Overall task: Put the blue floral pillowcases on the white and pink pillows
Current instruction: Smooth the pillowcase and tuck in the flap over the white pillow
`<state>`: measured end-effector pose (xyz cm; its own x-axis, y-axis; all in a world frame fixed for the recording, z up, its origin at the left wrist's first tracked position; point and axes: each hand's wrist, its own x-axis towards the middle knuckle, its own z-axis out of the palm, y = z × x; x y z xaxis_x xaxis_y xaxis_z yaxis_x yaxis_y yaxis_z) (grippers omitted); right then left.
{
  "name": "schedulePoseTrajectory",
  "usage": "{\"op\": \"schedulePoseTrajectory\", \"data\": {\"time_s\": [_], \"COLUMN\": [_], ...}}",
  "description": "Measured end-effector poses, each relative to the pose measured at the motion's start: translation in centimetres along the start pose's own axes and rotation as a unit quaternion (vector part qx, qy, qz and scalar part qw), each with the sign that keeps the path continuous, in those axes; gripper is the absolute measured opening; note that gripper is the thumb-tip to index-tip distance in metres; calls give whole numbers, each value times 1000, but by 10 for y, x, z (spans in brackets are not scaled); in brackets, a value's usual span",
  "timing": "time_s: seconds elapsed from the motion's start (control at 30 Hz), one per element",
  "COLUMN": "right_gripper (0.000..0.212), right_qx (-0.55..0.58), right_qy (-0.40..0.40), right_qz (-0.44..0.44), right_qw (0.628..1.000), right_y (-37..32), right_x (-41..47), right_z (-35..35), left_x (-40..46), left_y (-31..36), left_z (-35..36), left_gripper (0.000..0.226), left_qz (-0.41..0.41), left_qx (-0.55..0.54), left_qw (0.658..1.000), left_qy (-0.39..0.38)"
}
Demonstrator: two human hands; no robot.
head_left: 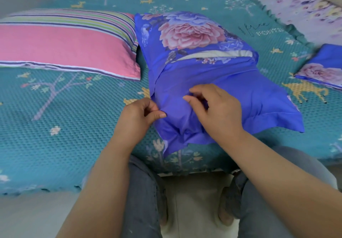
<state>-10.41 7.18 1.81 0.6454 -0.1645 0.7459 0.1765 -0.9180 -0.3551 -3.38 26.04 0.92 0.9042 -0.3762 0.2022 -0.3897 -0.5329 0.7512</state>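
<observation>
- On the bed (64, 126), which wears a teal waffle-textured cover patterned with trees, flowers and yellow deer, a pillow sits inside a blue floral pillowcase (212, 82) near the middle of the view.
- That pillowcase shows a large pink peony print at its far end and plain blue fabric at the near end, where it lies loose and wrinkled close to the bed's edge.
- A thin strip of white pillow (222, 53) shows through a gap in the fabric partway along the case.
- The left hand (140, 115) pinches the near left edge of the blue fabric between thumb and curled fingers.
- The right hand (214, 106) rests on top of the case just beside the left hand, its fingers curled and gathering a fold of the blue cloth.
- To the left, touching or just beside the covered pillow, lies a pink pillow (64, 47) with a striped band along its far side and a white and purple border; it has no blue case on it.
- At the right edge of the view, well apart from the hands, a second blue floral pillowcase (322, 67) lies folded flat on the bed, partly cut off by the frame.
- Beyond the teal cover, at the far right, a pale lilac floral sheet (296, 6) is visible.
- Below the bed's edge, the person's legs in grey jeans (144, 191) stand on a light floor.
</observation>
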Motion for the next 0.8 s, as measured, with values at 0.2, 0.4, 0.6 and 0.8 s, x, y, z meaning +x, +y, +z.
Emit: {"op": "schedulePoseTrajectory", "data": {"time_s": [0.2,0.4,0.6,0.8], "right_gripper": [54,44,50,39], "right_qx": [-83,-130,187,376], "right_qy": [-109,-250,-343,-146], "right_qz": [-90,-6,214,334], "right_qw": [987,959,895,852], "right_y": [-7,-22,9,21], "right_x": [-28,-26,12,17], "right_z": [11,29,3,11], "left_x": [0,12,28,16], "left_y": [4,31,31,27], "left_z": [1,24,36,41], "left_gripper": [17,14,20,17], "left_qz": [76,144,87,65], "left_qx": [-17,-8,1,-40], "left_qw": [996,987,986,993], "left_qy": [44,71,141,85]}}
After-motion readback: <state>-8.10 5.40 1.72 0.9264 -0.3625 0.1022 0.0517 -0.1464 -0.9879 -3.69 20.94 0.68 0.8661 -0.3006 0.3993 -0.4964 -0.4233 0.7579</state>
